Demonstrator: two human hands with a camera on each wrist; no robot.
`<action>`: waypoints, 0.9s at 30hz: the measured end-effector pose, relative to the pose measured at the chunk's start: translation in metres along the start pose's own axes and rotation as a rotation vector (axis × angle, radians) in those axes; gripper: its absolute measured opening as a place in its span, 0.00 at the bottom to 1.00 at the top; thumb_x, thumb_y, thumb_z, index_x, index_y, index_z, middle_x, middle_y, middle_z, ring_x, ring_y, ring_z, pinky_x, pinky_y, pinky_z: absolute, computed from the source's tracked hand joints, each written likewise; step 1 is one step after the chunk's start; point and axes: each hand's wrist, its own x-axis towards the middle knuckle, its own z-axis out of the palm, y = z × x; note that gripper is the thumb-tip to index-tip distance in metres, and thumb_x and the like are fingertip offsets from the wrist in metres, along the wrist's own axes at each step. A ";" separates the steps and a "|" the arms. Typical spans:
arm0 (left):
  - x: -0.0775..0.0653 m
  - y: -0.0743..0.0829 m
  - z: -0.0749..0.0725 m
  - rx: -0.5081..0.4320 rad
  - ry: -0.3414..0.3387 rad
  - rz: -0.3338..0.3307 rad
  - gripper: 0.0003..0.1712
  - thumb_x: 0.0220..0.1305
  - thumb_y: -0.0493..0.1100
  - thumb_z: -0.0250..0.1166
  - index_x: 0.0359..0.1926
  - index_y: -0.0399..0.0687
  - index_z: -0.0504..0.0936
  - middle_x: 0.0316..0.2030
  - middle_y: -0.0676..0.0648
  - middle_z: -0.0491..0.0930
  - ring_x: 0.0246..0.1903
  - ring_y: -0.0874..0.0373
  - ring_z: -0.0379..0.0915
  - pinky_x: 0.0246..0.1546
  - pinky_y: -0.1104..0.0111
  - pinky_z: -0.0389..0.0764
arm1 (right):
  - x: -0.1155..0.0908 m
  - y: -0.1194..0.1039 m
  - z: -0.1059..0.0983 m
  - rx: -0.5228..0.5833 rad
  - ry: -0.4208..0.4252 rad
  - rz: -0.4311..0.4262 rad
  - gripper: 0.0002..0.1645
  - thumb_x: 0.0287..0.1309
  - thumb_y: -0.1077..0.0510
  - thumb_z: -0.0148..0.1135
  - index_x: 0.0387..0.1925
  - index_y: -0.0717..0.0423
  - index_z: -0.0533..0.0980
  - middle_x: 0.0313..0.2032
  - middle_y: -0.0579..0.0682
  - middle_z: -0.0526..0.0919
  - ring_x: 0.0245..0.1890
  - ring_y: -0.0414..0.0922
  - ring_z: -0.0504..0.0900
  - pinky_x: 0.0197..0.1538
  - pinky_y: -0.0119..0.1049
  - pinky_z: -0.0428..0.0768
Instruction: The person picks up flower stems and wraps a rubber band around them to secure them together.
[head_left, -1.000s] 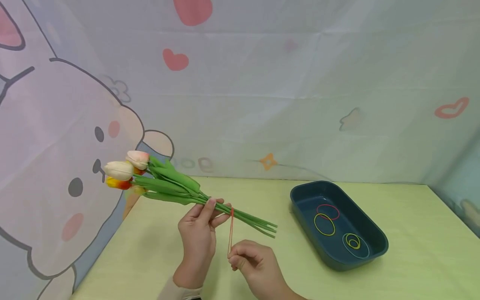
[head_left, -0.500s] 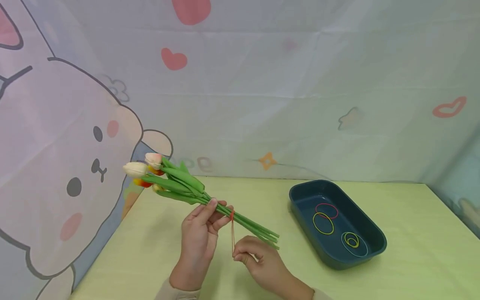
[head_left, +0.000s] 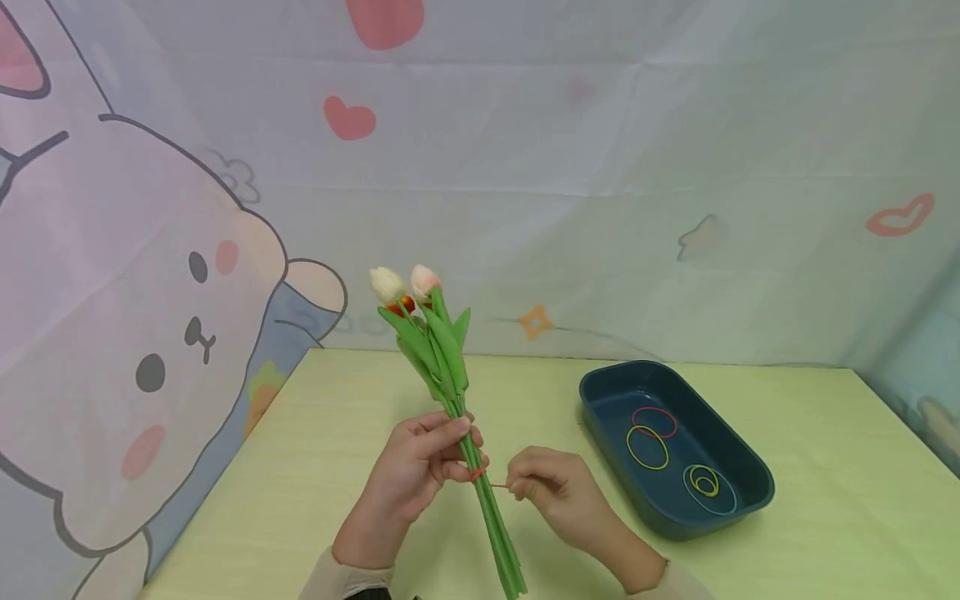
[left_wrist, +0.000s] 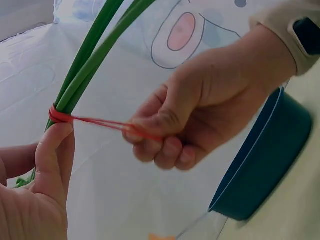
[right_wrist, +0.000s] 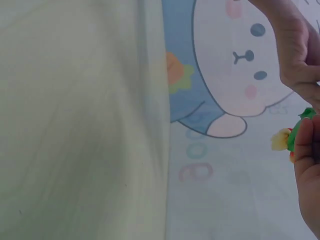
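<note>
My left hand (head_left: 420,462) grips the green stems of a bunch of artificial tulips (head_left: 444,354), with white and pinkish blooms on top and orange-red ones partly hidden behind. The bunch leans slightly left, its stem ends low at the front. A red rubber band (left_wrist: 61,116) is wound around the stems, touching the left fingers. From the stems a stretched loop of it runs to my right hand (head_left: 558,492), which pinches the end between thumb and forefinger. The left wrist view shows this pinch closely. In the right wrist view only parts of both hands and a bloom (right_wrist: 281,140) appear.
A dark blue tray (head_left: 600,442) stands on the pale yellow-green table (head_left: 262,500) to the right of the hands. Inside lie a pink-red band (head_left: 655,409), several yellow ones and a light blue one. A cartoon-printed cloth (head_left: 480,167) hangs behind the table.
The tulips have swung from pointing left to nearly upright. My right hand has moved right and up, and the stretched band has turned from hanging down to running sideways.
</note>
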 end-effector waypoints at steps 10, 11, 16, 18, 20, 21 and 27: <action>0.001 -0.003 -0.005 0.250 -0.028 0.053 0.07 0.66 0.31 0.58 0.39 0.28 0.79 0.26 0.50 0.83 0.25 0.61 0.83 0.26 0.69 0.87 | 0.005 -0.013 -0.020 -0.063 0.105 0.048 0.04 0.58 0.71 0.60 0.29 0.62 0.76 0.25 0.53 0.75 0.26 0.43 0.73 0.22 0.33 0.74; 0.001 -0.003 -0.005 0.254 -0.045 0.061 0.07 0.65 0.31 0.58 0.38 0.29 0.80 0.26 0.50 0.83 0.24 0.61 0.83 0.26 0.69 0.87 | 0.005 -0.015 -0.023 -0.079 0.118 0.059 0.04 0.58 0.70 0.60 0.29 0.62 0.76 0.25 0.53 0.75 0.25 0.42 0.73 0.21 0.32 0.74; 0.002 -0.003 -0.008 0.287 -0.084 0.084 0.11 0.65 0.31 0.58 0.35 0.19 0.78 0.25 0.51 0.83 0.24 0.62 0.83 0.25 0.70 0.87 | 0.009 -0.027 -0.039 -0.176 0.200 0.112 0.04 0.56 0.72 0.62 0.29 0.63 0.77 0.24 0.51 0.76 0.23 0.40 0.75 0.22 0.29 0.76; 0.003 -0.004 -0.007 0.346 -0.037 0.099 0.14 0.65 0.30 0.59 0.37 0.13 0.76 0.25 0.51 0.83 0.24 0.62 0.83 0.25 0.69 0.87 | 0.011 -0.031 -0.042 -0.209 0.230 0.124 0.06 0.54 0.74 0.62 0.29 0.63 0.78 0.23 0.50 0.75 0.23 0.39 0.75 0.23 0.27 0.76; 0.004 -0.006 -0.006 0.409 0.038 0.121 0.15 0.64 0.30 0.61 0.38 0.11 0.75 0.25 0.48 0.84 0.24 0.63 0.83 0.26 0.67 0.88 | 0.012 -0.033 -0.043 -0.231 0.251 0.143 0.07 0.52 0.75 0.62 0.28 0.63 0.78 0.22 0.50 0.75 0.22 0.39 0.75 0.25 0.27 0.78; 0.005 -0.008 -0.005 0.447 0.082 0.139 0.14 0.63 0.29 0.61 0.38 0.12 0.76 0.26 0.45 0.84 0.25 0.63 0.83 0.26 0.67 0.88 | 0.012 -0.034 -0.042 -0.240 0.258 0.151 0.07 0.52 0.75 0.63 0.28 0.63 0.78 0.22 0.50 0.75 0.22 0.39 0.75 0.25 0.27 0.78; 0.008 -0.022 0.002 0.585 0.255 0.394 0.07 0.60 0.28 0.64 0.36 0.23 0.83 0.28 0.30 0.82 0.27 0.64 0.83 0.27 0.63 0.88 | 0.014 -0.040 -0.026 -0.242 0.300 0.205 0.03 0.55 0.70 0.64 0.28 0.64 0.78 0.20 0.50 0.76 0.22 0.38 0.76 0.23 0.27 0.77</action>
